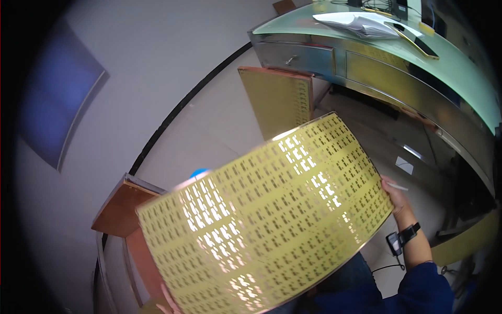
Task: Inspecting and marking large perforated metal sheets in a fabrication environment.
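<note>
I hold up a large thin yellow sheet [266, 220] patterned with rows of small dark rectangular marks; light glares off parts of it. My right hand [396, 196] grips its right edge and also has a thin white stick between the fingers; a black band with a small device sits on that wrist. My left hand [166, 299] is almost wholly hidden behind the sheet's lower left corner, where only a bit of it shows against the edge.
A stack of copper-coloured boards [121, 209] stands at the left behind the sheet. Another yellow panel [277, 99] leans against a metal desk [366, 63] with a green glass top bearing white papers [361, 23]. A blue panel [57, 94] hangs on the wall.
</note>
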The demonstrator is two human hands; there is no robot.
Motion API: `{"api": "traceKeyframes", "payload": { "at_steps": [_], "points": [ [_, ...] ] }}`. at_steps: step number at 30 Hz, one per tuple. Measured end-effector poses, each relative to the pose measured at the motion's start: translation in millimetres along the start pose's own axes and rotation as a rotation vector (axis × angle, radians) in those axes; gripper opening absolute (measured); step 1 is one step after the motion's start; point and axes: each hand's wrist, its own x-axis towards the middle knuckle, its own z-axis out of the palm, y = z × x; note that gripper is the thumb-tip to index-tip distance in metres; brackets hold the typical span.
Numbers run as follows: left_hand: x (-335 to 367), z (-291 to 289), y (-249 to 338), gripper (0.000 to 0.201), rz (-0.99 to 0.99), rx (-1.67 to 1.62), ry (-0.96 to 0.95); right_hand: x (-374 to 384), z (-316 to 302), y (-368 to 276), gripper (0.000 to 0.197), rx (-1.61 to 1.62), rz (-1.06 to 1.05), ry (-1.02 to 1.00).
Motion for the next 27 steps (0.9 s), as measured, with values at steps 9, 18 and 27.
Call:
{"api": "traceKeyframes", "payload": {
  "at_steps": [9, 18, 27],
  "points": [
    [-9.3, 93.5, -121.1, 0.065, -0.228, -0.297, -0.510, -45.3, 181.3, 50.2, 0.053, 0.269, -0.007, -0.140],
    [61.7, 33.5, -95.3, 0.061, -0.253, -0.144, -0.444, -56.3, 175.1, 47.5, 0.044, 0.283, -0.067, -0.159],
    [122.9, -18.9, -111.8, 0.064, -0.403, -0.114, -0.556, -19.5, 177.4, 45.3, 0.041, 0.005, -0.144, 0.039]
  ]
}}
